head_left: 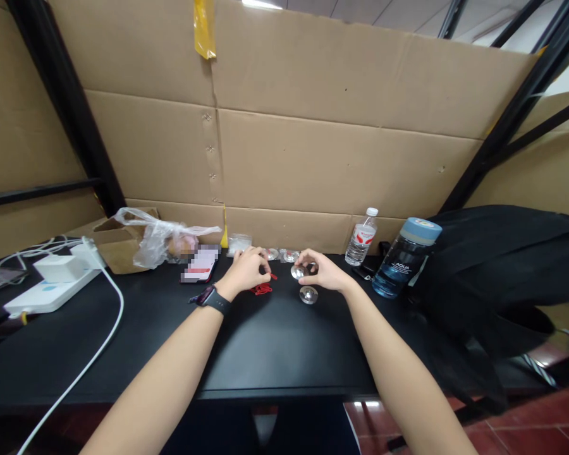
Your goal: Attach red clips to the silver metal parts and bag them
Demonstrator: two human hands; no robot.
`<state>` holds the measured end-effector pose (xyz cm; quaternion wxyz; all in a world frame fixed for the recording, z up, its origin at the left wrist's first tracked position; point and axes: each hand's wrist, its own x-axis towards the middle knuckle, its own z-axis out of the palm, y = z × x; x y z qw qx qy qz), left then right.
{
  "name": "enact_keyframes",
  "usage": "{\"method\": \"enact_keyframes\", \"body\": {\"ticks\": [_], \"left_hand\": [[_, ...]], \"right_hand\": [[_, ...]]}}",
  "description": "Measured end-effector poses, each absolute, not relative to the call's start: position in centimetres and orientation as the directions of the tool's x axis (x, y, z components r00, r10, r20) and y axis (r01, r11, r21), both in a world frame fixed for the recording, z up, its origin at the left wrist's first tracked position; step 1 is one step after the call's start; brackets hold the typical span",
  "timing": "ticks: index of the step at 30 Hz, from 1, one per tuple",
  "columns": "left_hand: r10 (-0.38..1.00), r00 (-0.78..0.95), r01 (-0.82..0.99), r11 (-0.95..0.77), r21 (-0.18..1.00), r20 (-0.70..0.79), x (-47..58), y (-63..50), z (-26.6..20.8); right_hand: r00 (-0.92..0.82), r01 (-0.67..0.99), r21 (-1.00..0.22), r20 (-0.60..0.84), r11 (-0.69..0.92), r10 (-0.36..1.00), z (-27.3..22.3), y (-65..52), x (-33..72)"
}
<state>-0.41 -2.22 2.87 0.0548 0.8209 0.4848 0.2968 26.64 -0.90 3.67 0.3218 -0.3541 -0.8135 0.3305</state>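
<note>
My left hand (250, 270), with a dark watch on its wrist, pinches the end of a red cord (274, 276) between thumb and finger. Below it, a small tangle of red cords (262, 289) lies on the black table. My right hand (317, 270) grips a shiny silver metal disc (298, 272), domed like a small cymbal, by its edge. Just under that hand a second silver disc (308, 294) rests on the tabletop. Behind the hands are clear packets with shiny round pieces (290, 255), partly hidden by my fingers.
A phone (200, 264), a clear plastic bag (156, 237) and a white power strip (52, 292) stand to the left. To the right are a water bottle (361, 238), a blue-lidded bottle (403, 262) and a black bag (493, 284). A cardboard wall (303, 158) closes the back.
</note>
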Motion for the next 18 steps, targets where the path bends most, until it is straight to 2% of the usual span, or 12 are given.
{"method": "enact_keyframes", "body": {"ticks": [2, 4, 8, 11, 13, 15, 18], "left_hand": [[0.816, 0.447, 0.766, -0.561, 0.313, 0.367, -1.6, -2.1, 3.0], [0.813, 0.5, 0.759, -0.577, 0.301, 0.299, -2.4, -2.0, 3.1], [0.813, 0.543, 0.754, -0.582, 0.304, 0.208, -3.0, -2.0, 3.2], [0.809, 0.55, 0.743, -0.587, 0.321, 0.206, -3.0, -1.9, 3.0], [0.809, 0.539, 0.741, -0.588, 0.324, 0.236, -3.0, -1.7, 2.8], [0.809, 0.515, 0.739, -0.587, 0.331, 0.283, -2.9, -1.5, 2.6], [0.792, 0.509, 0.688, -0.61, 0.393, 0.338, -2.6, -1.3, 2.3]], "right_hand": [[-0.655, 0.443, -0.709, 0.162, 0.549, 0.738, 3.8, -0.5, 28.1], [-0.713, 0.462, -0.702, 0.069, 0.542, 0.697, 3.7, -0.1, 29.0], [-0.734, 0.492, -0.704, -0.018, 0.513, 0.679, 3.5, 0.0, 29.5], [-0.737, 0.504, -0.705, -0.048, 0.5, 0.675, 3.2, 0.0, 29.6], [-0.739, 0.486, -0.715, -0.029, 0.502, 0.673, 2.9, 0.1, 29.6], [-0.679, 0.501, -0.701, 0.045, 0.507, 0.733, 2.2, 0.6, 29.6], [-0.386, 0.67, -0.588, 0.247, 0.454, 0.889, 0.8, 1.7, 29.7]]}}
